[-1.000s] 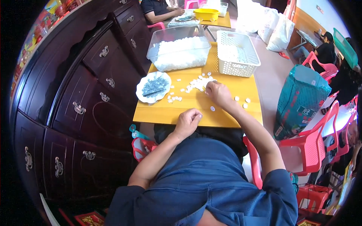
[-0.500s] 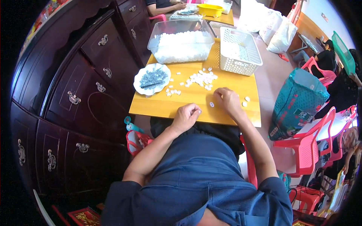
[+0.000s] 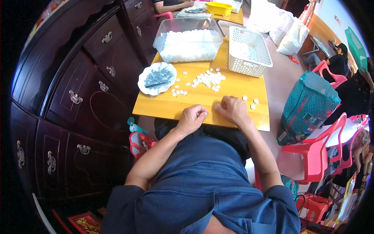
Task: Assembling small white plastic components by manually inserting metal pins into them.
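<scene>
My left hand (image 3: 193, 117) rests at the table's near edge with its fingers curled together; whatever may be inside is hidden. To its right, my right hand (image 3: 234, 110) lies low over the wood, thumb and forefinger closed at a small white disc (image 3: 217, 106). Just right of that hand lie three loose round white pieces (image 3: 253, 106). Farther off, a loose pile of small white pieces (image 3: 209, 79) covers the table's middle. A few tiny white parts (image 3: 180, 93) lie beside a scalloped white plate (image 3: 142, 86), which holds small grey-blue bits and a dark stick.
A clear bin (image 3: 187, 23) full of white pieces and a white perforated basket (image 3: 249, 69) stand on the table's far side. Dark drawers (image 3: 93, 89) line the left. A teal bag (image 3: 307, 105) and pink chairs (image 3: 311, 156) are at the right. Other people sit farther away.
My right hand has drawn slightly nearer, and its fingertips have closed at the small disc that lay beside it. A third round piece now shows to its right. My left hand has barely moved.
</scene>
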Action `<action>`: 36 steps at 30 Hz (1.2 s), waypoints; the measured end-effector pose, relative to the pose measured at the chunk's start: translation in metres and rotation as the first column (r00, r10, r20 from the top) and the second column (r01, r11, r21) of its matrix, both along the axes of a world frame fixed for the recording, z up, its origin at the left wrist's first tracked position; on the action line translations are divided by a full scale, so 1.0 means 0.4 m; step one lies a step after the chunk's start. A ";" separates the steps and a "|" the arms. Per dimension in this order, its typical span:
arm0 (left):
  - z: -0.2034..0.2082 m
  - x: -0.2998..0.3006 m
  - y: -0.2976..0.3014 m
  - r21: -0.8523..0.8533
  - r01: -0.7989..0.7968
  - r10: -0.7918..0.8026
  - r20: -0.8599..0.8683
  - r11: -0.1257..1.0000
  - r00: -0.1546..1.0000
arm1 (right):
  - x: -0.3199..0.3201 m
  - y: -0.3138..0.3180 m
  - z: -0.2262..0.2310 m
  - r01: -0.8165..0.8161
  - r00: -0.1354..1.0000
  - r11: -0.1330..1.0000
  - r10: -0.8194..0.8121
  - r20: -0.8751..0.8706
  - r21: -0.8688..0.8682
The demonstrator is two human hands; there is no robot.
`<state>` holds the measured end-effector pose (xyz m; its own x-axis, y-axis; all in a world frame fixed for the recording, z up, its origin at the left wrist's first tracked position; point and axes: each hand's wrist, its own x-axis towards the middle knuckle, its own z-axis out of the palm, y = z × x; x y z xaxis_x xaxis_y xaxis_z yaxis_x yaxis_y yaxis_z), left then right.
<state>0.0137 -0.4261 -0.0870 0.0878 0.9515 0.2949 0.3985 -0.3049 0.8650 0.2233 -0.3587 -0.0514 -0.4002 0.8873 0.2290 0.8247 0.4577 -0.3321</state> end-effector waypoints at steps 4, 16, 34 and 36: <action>0.008 -0.001 -0.001 -0.043 -0.013 0.014 0.028 0.999 1.000 | -0.001 0.006 -0.019 -0.042 0.997 0.999 0.042 -0.068 0.006; 0.008 -0.006 -0.014 -0.063 -0.020 0.021 0.016 0.998 1.000 | -0.053 0.117 -0.049 0.024 0.992 0.997 -0.015 -0.124 0.069; -0.018 -0.048 -0.030 -0.033 -0.006 0.008 0.063 0.999 0.998 | -0.088 0.092 -0.119 -0.023 0.998 0.981 0.035 -0.059 0.193; -0.010 -0.049 -0.030 -0.038 -0.007 0.009 0.049 0.999 0.999 | -0.077 0.079 -0.112 -0.034 0.992 0.986 0.053 -0.117 0.161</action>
